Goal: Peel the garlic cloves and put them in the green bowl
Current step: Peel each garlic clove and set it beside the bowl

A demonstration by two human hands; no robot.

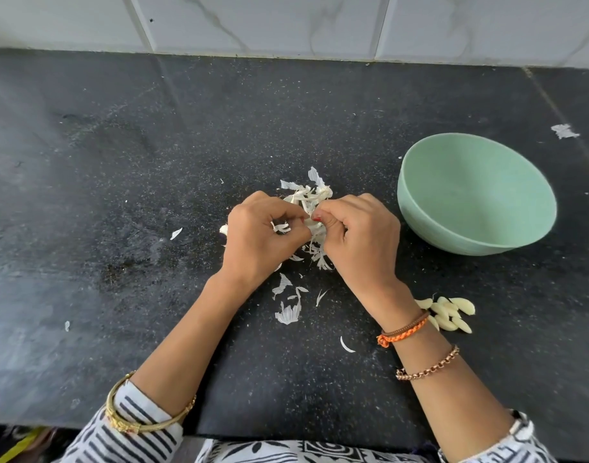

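Observation:
My left hand [259,235] and my right hand [356,238] meet at the middle of the black counter, fingers curled. Between their fingertips they pinch a garlic clove [310,222] with papery skin hanging off it; most of the clove is hidden. A heap of white garlic skins [308,192] lies just behind the hands, and more scraps [288,314] lie in front. The green bowl [477,195] stands to the right of my right hand; nothing shows inside it. Several peeled cloves [448,314] lie in a small pile on the counter by my right wrist.
The black speckled counter [136,162] runs back to a white tiled wall [286,21]. A scrap of skin [564,131] lies at the far right, another [176,233] left of my left hand. The counter's front edge is by my sleeves.

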